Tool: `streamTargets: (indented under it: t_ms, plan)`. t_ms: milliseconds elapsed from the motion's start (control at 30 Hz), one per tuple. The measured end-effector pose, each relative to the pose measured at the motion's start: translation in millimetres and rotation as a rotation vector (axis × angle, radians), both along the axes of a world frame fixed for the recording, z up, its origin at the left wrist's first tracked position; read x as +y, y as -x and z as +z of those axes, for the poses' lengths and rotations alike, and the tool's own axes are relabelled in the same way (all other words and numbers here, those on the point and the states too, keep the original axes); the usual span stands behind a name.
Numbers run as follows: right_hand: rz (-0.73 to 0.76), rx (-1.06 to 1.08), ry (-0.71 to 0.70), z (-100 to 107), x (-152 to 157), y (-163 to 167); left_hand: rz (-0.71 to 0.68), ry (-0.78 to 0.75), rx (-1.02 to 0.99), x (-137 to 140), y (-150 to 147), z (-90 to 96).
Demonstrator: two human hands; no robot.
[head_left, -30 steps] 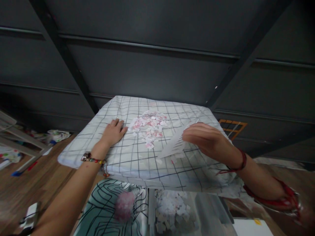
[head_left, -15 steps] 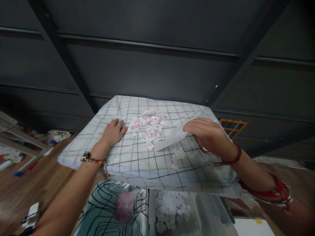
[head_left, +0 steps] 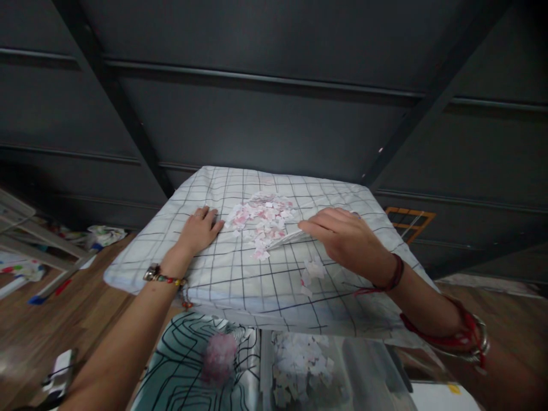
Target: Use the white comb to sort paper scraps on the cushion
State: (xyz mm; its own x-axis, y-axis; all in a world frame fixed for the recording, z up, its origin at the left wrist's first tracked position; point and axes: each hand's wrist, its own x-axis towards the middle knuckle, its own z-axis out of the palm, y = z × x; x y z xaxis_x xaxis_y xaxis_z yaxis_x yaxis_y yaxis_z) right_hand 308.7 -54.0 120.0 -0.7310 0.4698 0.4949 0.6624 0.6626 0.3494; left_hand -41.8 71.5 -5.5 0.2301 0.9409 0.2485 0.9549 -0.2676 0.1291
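Dozens of small pink and white paper scraps (head_left: 262,218) lay heaped near the middle of a white cushion with a black grid print (head_left: 240,268). The left hand (head_left: 197,229) rested flat on the cushion just left of the heap, fingers spread and loosely extended, holding nothing, their tips almost touching the nearest scraps. The right hand (head_left: 345,240) lay palm down at the heap's right edge, fingers closed lightly over a white sheet of paper (head_left: 287,236) whose edge was tucked against the pile; how firmly it gripped I could not tell. A second earlier that sheet had been lifted and tilted off the cushion; by now it had been lowered flat and pushed toward the heap, while the left hand had not moved. A few loose scraps (head_left: 311,272) sat apart on the cushion below the right hand.

No brand or writing could be read anywhere.

Under the cushion's near edge stood clear containers: one (head_left: 303,365) held more white scraps, and beside it to the left a pink fluffy ball (head_left: 219,355) sat against a sheet with black line patterns (head_left: 180,359). A beaded bracelet (head_left: 163,278) circled the left wrist, and red cords (head_left: 393,278) the right. Wooden floor (head_left: 51,319) spread to the left, with dark panelled wall (head_left: 274,114) behind.
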Motion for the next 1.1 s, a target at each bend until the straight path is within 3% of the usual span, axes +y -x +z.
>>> streamTargets:
  t_ms: [167, 433, 733, 1100]
  plan:
    - [0.021, -0.031, 0.044, -1.2, -2.5, 7.1, -0.01, -0.001, 0.006, 0.5, 0.9, -0.9]
    - [0.069, 0.062, -0.007, 4.7, -14.0, 1.6, -0.02, 0.007, 0.002, 1.4, 2.7, -1.7]
    - [-0.007, 0.007, -0.042, -4.3, -8.6, 19.7, -0.036, -0.023, -0.019, 2.0, 3.4, -2.3]
    - [0.075, 0.02, 0.012, 13.9, -25.5, 17.0, -0.005, 0.004, 0.024, -1.7, -0.8, 0.3]
